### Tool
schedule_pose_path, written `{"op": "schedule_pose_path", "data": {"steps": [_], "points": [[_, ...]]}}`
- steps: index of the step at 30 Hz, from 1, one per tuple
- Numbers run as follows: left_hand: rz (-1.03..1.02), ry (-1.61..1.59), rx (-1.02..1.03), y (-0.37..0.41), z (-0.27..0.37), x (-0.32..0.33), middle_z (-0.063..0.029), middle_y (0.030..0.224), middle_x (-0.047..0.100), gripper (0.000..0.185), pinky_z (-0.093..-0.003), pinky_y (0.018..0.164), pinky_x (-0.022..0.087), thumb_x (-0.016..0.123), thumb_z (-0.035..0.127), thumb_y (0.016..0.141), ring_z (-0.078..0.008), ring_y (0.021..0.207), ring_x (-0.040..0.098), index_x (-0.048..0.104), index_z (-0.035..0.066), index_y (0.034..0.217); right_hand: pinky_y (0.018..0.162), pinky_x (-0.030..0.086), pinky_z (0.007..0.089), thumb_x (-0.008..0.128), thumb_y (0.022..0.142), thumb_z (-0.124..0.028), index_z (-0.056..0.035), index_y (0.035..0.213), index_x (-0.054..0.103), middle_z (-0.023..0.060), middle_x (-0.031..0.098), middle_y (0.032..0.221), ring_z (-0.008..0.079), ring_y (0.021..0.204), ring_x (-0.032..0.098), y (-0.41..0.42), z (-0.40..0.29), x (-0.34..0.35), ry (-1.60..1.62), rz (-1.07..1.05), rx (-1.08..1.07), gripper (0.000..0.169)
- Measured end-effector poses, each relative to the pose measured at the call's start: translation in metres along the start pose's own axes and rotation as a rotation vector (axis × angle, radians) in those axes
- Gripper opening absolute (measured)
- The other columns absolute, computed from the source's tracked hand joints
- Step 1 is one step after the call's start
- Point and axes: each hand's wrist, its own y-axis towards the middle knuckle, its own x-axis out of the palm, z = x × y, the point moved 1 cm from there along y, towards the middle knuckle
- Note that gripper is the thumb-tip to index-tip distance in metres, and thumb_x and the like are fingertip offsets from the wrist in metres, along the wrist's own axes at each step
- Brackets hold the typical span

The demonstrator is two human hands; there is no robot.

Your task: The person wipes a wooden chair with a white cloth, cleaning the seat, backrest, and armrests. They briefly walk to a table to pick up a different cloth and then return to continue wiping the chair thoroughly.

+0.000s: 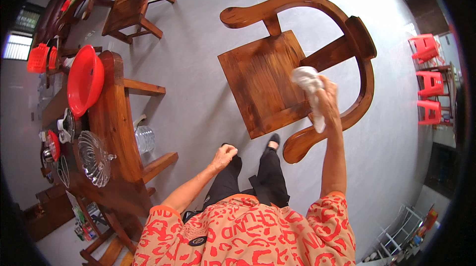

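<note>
A wooden armchair [266, 80] with a curved, rounded backrest rail and a plank seat stands before me on the grey floor. My right hand [327, 93] grips a white cloth [309, 84], which hangs down between the seat and the curved armrest; part of it overlaps the seat's edge in view. Whether the cloth touches the wood cannot be told. Slightly blurred, that hand is over the chair's near right part. My left hand [225, 154] is loosely curled in front of my legs, away from the chair, with nothing visible in it.
At left is a wooden table [111, 125] bearing a red plastic basin [85, 80] and a clear glass bowl [95, 158]. A clear plastic water jug [144, 139] stands beside it. Another wooden chair [128, 9] is at upper left. Red plastic stools [429, 84] line the far right.
</note>
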Motion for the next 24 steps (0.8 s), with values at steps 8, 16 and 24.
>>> {"op": "schedule_pose_path", "data": {"steps": [8, 16, 24], "points": [[0.067, -0.113, -0.054, 0.040, 0.020, -0.049, -0.0033, 0.093, 0.066, 0.035, -0.0269, 0.059, 0.048, 0.062, 0.034, 0.089, -0.0103, 0.076, 0.060, 0.063, 0.006, 0.110, 0.096, 0.044, 0.0481, 0.074, 0.078, -0.032, -0.0146, 0.132, 0.049, 0.0183, 0.044, 0.128, 0.0389, 0.116, 0.048, 0.034, 0.092, 0.117, -0.342, 0.060, 0.239, 0.062], [0.040, -0.053, -0.132, 0.080, 0.011, -0.083, -0.0047, 0.104, 0.066, 0.041, -0.0290, 0.066, 0.050, 0.059, 0.040, 0.092, -0.0138, 0.086, 0.063, 0.060, 0.009, 0.119, 0.091, 0.047, 0.0460, 0.067, 0.078, -0.014, -0.0181, 0.124, 0.056, 0.0116, 0.049, 0.118, 0.0345, 0.115, 0.047, 0.003, 0.151, 0.220, -0.358, 0.473, 0.311, 0.048], [-0.005, 0.103, 0.021, 0.168, 0.006, -0.132, -0.0061, 0.105, 0.067, 0.036, -0.0321, 0.069, 0.051, 0.060, 0.035, 0.093, -0.0137, 0.086, 0.063, 0.060, 0.009, 0.118, 0.094, 0.041, 0.0567, 0.075, 0.071, -0.042, -0.0265, 0.139, 0.047, 0.0121, 0.041, 0.139, 0.0376, 0.126, 0.039, 0.034, 0.179, 0.257, -0.613, 0.263, 0.190, 0.075]]}}
